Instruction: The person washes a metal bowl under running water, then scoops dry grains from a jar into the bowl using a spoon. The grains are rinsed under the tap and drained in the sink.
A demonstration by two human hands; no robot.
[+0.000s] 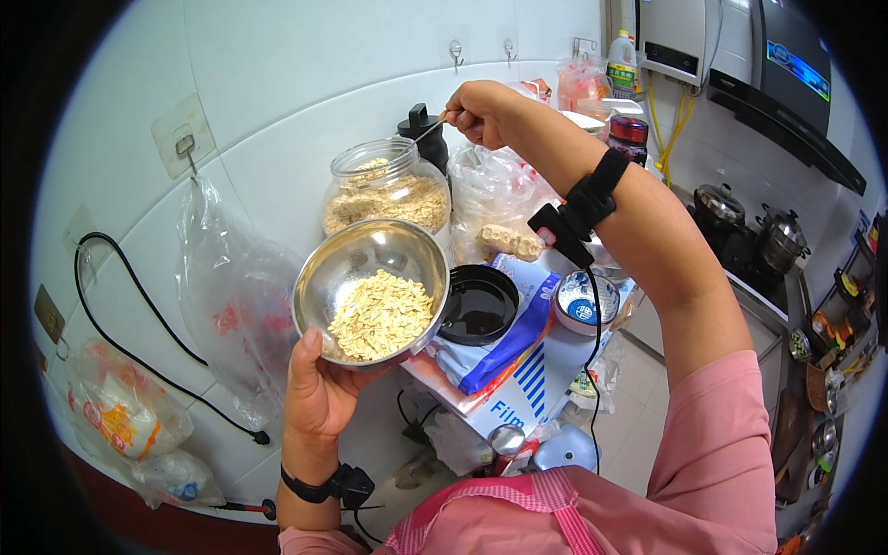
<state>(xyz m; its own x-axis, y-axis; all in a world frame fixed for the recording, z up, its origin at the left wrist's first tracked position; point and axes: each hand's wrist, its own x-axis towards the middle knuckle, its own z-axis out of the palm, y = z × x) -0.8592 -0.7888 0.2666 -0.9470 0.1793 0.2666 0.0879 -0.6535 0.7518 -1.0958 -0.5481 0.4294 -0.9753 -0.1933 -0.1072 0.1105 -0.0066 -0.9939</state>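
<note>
A metal bowl [371,239] with rolled oats [381,316] in it rests in my left hand [319,388], the thumb over its rim and the fingers beneath. Just behind it stands a clear wide-mouth plastic jar [388,198] of oats, its mouth uncovered. My right hand [479,114] is closed on the handle of a thin metal utensil [429,132], whose lower end dips into the jar's mouth; that end is hidden, so its kind cannot be told. A black round lid [479,305], inner side up, lies right of the bowl.
A blue-and-white patterned bowl [586,305] stands on a box [510,395] beside a blue plastic package. Behind are clear plastic bags [496,180] and a black bottle [433,142]. More bags [236,312] hang on the left wall. Pots [780,236] stand on the stove at right.
</note>
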